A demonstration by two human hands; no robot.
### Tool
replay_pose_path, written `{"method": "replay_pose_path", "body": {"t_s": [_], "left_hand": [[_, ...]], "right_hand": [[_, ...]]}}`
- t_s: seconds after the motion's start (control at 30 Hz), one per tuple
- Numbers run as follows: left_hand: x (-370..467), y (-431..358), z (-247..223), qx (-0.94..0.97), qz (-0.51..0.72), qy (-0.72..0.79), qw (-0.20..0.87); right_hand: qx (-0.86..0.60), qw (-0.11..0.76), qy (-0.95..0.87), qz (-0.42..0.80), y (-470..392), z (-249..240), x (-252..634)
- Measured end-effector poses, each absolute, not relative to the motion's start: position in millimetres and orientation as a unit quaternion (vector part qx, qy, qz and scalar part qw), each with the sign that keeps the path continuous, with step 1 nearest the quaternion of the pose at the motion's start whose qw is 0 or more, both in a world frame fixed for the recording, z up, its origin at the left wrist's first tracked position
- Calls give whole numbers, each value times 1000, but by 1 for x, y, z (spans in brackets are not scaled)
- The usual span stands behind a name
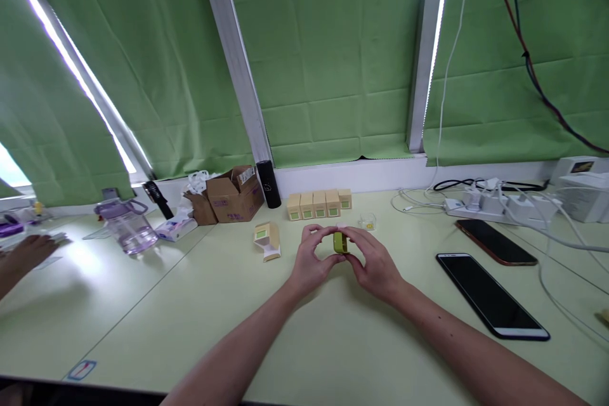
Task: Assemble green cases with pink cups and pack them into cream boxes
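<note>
Between my two hands, above the middle of the table, is a small olive-green rounded case (339,243). My left hand (311,259) pinches it from the left with thumb and fingers. From the other side, the fingertips of my right hand (375,263) grip it too. Its exact kind is too small to make out. An opened small cardboard box (267,238) lies left of my hands, its flap hanging down. Just beyond my right hand is a small clear plastic container (368,221) with something yellow in it. Behind stands a row of small kraft boxes (320,204) with green labels.
Two phones, one black (495,241) and one white-edged (492,295), lie at the right below a power strip (499,209) with cables. Further left are a carton (234,195), a black cylinder (269,184) and a purple bottle (127,225). Another person's hand (31,252) is at the far left.
</note>
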State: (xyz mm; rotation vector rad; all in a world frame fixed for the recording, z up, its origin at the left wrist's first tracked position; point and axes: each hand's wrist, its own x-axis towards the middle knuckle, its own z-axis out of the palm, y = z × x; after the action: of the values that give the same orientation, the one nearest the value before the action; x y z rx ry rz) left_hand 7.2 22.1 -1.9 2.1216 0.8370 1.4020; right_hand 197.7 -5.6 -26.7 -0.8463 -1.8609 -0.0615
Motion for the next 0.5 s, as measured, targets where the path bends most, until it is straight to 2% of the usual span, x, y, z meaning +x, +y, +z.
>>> {"method": "replay_pose_path", "body": {"t_s": [0.33, 0.5], "left_hand": [[8, 22, 0, 738, 508, 365, 252], [14, 21, 0, 708, 512, 373, 311]], "right_hand": [[-367, 578, -728, 42, -8, -22, 194], [-363, 578, -730, 36, -9, -24, 192]]}}
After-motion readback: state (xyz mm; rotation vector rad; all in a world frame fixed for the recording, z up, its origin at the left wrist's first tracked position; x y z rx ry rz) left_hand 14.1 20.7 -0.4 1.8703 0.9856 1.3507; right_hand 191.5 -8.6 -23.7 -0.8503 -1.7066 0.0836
